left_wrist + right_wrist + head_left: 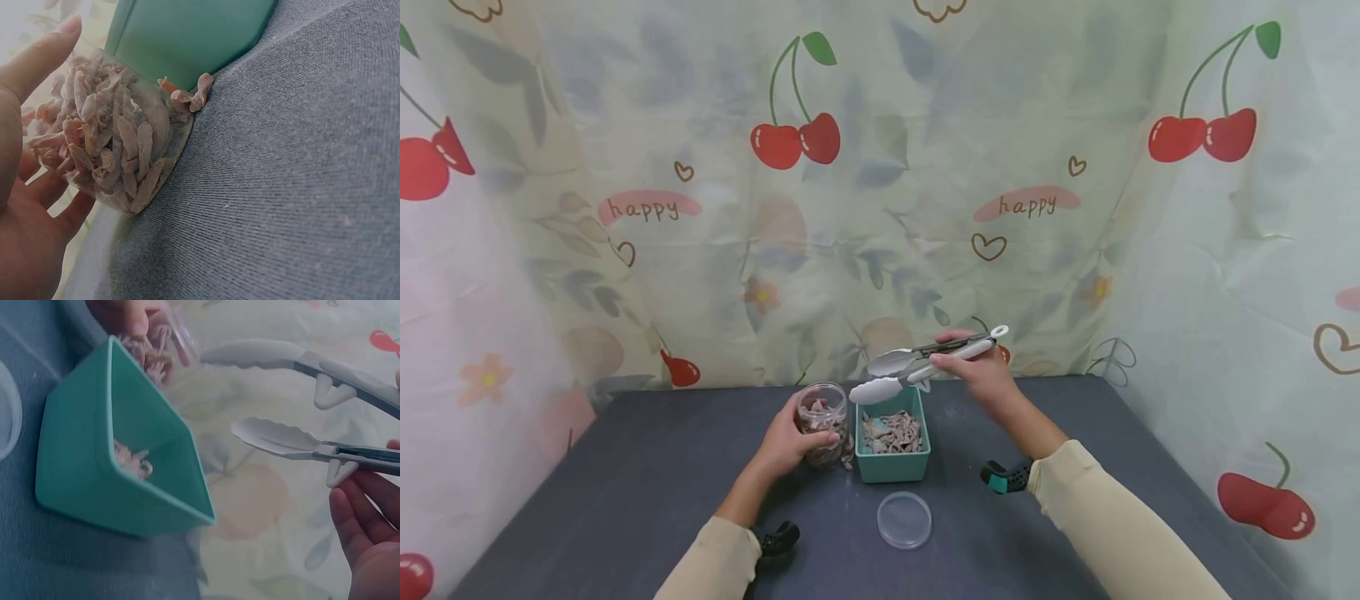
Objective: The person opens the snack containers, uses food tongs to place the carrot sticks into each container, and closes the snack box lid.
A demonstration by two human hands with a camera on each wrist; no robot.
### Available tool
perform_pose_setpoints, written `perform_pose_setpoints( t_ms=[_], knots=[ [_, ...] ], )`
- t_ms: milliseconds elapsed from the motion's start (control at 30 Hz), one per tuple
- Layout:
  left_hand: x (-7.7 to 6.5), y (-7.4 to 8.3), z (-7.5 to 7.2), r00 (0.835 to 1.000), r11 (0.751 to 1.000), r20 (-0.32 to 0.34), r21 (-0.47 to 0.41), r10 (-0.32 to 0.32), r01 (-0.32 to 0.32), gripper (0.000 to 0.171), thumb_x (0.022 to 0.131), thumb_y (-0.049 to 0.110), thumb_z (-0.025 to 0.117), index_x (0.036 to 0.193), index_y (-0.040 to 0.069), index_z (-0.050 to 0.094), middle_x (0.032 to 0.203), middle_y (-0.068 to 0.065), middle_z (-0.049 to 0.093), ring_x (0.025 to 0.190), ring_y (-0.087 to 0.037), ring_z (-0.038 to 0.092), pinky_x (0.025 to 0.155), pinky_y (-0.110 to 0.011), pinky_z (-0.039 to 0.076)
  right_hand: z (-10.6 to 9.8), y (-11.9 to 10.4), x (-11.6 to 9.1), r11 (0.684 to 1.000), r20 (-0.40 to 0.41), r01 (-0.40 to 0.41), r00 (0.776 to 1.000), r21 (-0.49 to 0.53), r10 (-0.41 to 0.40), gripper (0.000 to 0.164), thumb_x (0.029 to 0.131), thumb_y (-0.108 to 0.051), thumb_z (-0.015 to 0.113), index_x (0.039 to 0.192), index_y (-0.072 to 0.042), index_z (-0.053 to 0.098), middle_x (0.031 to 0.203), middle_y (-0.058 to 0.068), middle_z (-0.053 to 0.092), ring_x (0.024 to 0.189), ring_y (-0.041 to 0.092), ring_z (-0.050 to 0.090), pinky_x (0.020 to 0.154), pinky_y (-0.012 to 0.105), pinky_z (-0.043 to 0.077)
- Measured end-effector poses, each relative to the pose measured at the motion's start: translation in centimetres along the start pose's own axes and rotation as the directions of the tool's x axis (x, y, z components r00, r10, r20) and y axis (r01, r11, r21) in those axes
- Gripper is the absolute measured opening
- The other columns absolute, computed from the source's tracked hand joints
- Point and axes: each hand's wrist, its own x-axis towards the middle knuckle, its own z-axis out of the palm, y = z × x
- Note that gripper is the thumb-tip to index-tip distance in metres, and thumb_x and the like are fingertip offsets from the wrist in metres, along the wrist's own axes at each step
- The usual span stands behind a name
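My left hand point(786, 442) grips a clear jar point(119, 144) filled with pinkish-brown dried, curled pieces, thumb on one side and fingers round the other. The jar stands on the table, its top uncovered. In my right hand point(985, 375) is a pair of tongs point(275, 434) with white scalloped heads, spread apart and with nothing between them. Their heads hang over the rims of the jar and the teal box point(892, 471). More of the dried pieces point(895, 433) lie inside that box. A few loose pieces point(194, 97) lie between jar and box.
A round clear lid point(905, 521) lies flat on the dark cloth-covered table point(700, 467), in front of the box. Behind and at both sides hangs a printed curtain point(880, 208) with cherries and leaves. Black bands point(1007, 477) are on both wrists.
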Motion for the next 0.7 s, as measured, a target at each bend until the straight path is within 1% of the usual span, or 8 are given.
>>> perform_pose_setpoints(
  t_ms=[100,167,267,367,467,567,700],
  knots=[
    [0.1,-0.1,0.0,1.000,1.000,-0.003,0.010,-0.004,0.004,0.083,0.074,0.022,0.087,0.143,0.012,0.043,0.132,-0.015,0.055,0.116,-0.029,0.054,0.096,-0.048,0.041,-0.8,1.3,0.2,0.999,0.018,0.003,1.000,-0.038,-0.003,0.036,0.084,0.004,0.071,0.118,0.010,0.058,0.112,0.033,0.058,0.079,0.011,0.061,0.072,0.025,0.048],
    [0.0,-0.1,0.0,1.000,1.000,-0.005,0.013,-0.005,0.005,0.083,0.074,0.023,0.087,0.143,0.012,0.043,0.132,-0.014,0.055,0.115,-0.029,0.054,0.096,-0.048,0.042,-1.4,2.1,0.4,0.997,0.024,0.003,1.000,-0.076,-0.001,0.037,0.084,0.002,0.072,0.118,0.008,0.059,0.111,0.028,0.058,0.079,0.012,0.059,0.071,0.026,0.048],
    [0.0,-0.1,0.0,1.000,1.000,-0.005,0.019,-0.001,0.001,0.083,0.073,0.024,0.087,0.142,0.012,0.042,0.132,-0.014,0.055,0.115,-0.029,0.054,0.096,-0.048,0.042,-1.8,2.3,0.2,0.994,0.034,-0.012,0.999,-0.112,0.016,0.037,0.084,0.000,0.073,0.117,0.008,0.059,0.107,0.024,0.059,0.078,0.012,0.057,0.072,0.027,0.047],
    [0.0,-0.1,0.0,1.000,1.000,-0.006,0.025,-0.003,0.003,0.084,0.073,0.026,0.087,0.143,0.013,0.042,0.132,-0.014,0.054,0.116,-0.029,0.054,0.096,-0.048,0.042,-2.3,2.6,0.1,0.989,0.047,-0.038,0.998,-0.142,0.045,0.040,0.083,-0.002,0.074,0.118,0.009,0.059,0.104,0.024,0.060,0.077,0.013,0.056,0.072,0.028,0.046],
    [0.0,-0.1,-0.1,1.000,1.000,-0.006,0.018,-0.009,0.009,0.084,0.072,0.025,0.088,0.143,0.014,0.043,0.133,-0.013,0.054,0.116,-0.028,0.054,0.096,-0.047,0.041,-2.7,2.8,0.0,0.987,0.071,-0.059,0.995,-0.152,0.071,0.041,0.084,-0.004,0.074,0.119,0.009,0.059,0.106,0.027,0.059,0.080,0.014,0.058,0.074,0.028,0.046],
    [0.1,-0.1,-0.1,1.000,1.000,-0.004,0.016,0.000,0.000,0.084,0.073,0.024,0.087,0.143,0.014,0.042,0.133,-0.013,0.054,0.116,-0.028,0.054,0.096,-0.047,0.042,-3.1,3.0,0.0,0.986,0.096,-0.067,0.992,-0.154,0.082,0.040,0.084,-0.004,0.074,0.120,0.008,0.059,0.110,0.029,0.058,0.083,0.015,0.059,0.076,0.028,0.047],
    [0.0,-0.2,0.0,1.000,1.000,-0.001,0.000,0.007,-0.007,0.083,0.074,0.023,0.087,0.143,0.012,0.042,0.133,-0.014,0.055,0.116,-0.029,0.054,0.096,-0.047,0.042,-3.3,3.2,0.0,0.986,0.118,-0.074,0.989,-0.150,0.092,0.040,0.085,-0.005,0.074,0.120,0.007,0.058,0.110,0.026,0.058,0.084,0.016,0.059,0.076,0.028,0.048]
  ],
)
